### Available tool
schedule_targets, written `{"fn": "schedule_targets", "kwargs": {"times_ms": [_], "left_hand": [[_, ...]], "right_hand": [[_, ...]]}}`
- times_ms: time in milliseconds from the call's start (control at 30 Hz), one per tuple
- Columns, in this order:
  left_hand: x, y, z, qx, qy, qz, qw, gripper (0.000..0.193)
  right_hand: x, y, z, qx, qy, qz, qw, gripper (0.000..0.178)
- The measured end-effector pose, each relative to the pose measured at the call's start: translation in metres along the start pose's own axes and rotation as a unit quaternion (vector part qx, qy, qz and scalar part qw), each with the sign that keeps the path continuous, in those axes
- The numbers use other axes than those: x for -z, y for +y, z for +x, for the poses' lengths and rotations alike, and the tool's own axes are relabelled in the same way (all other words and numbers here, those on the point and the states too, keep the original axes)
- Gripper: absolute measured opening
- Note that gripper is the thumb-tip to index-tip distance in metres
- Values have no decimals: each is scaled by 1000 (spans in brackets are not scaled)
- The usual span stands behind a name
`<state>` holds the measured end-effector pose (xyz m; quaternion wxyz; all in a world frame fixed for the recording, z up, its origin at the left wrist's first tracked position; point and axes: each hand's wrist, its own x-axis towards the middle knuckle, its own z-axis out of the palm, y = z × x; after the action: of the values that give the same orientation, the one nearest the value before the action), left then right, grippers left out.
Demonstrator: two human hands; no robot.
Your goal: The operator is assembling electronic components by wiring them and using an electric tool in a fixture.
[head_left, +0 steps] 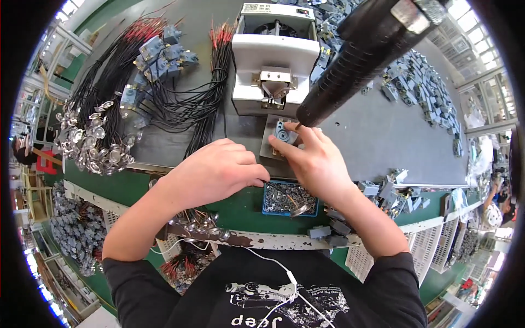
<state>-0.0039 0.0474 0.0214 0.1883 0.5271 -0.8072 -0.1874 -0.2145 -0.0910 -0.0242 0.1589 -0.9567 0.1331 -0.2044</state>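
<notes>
Pinching, left hand (221,169): fingertips together on a wire (281,190), its disc (300,210) over the tray (273,214).
Right hand (318,162): thumb and finger clamped on the block (281,133), near the machine (276,52).

A blue-grey plastic housing (282,133) is held by the right hand (314,158) on a metal plate (268,143), close to the near side of the white machine (274,65). Its face with concentric round rings is turned upward, and part of its body is hidden by the fingers. A thin black lead (278,188) is pinched in the left hand (221,170); from there it is slanted down toward the wearer, over a blue tray (263,203). At its free end a shiny, rounded metal piece (299,210) is seen above the tray's near edge (whether contact is made there cannot be told).
</notes>
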Motion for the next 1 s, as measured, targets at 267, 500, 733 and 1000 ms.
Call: {"fn": "schedule_targets", "kwargs": {"times_ms": [267, 500, 733, 1000], "left_hand": [[-10, -6, 8, -10, 30, 14, 999, 21], [-2, -3, 21, -31, 1, 17, 999, 28], [3, 0, 20, 66, 115, -44, 990, 19], [-11, 10, 23, 23, 154, -101, 983, 28]], "right_hand": [[62, -52, -12, -45, -57, 138, 988, 51], [50, 23, -5, 2, -239, 201, 950, 32], [29, 5, -25, 32, 107, 156, 981, 49], [23, -10, -11, 60, 263, 139, 953, 30]]}}
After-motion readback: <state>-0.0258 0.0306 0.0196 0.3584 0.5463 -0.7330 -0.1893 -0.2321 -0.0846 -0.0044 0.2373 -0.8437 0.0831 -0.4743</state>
